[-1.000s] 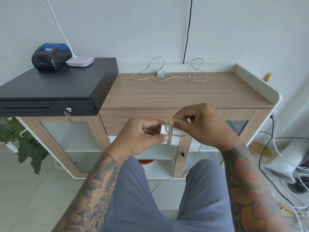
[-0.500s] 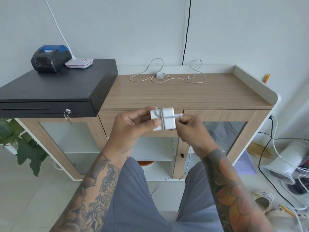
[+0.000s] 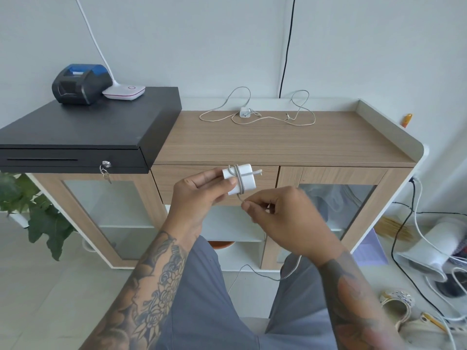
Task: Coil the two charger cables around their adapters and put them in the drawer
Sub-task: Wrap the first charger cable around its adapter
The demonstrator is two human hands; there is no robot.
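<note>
My left hand grips a white adapter in front of the closed wooden drawer. A few turns of grey cable wrap the adapter. Just below it, my right hand pinches the loose cable, whose slack hangs down between my knees. A second white adapter lies at the back of the wooden cabinet top with its uncoiled cable spread in loops on both sides.
A black cash drawer sits on the cabinet's left, carrying a receipt printer and a white lamp base. A plant stands at the left. Cables, a white device and clutter lie on the floor at the right.
The adapter rose from lap height to in front of the drawer. My right hand moved from beside the adapter to below it, drawing the cable down.
</note>
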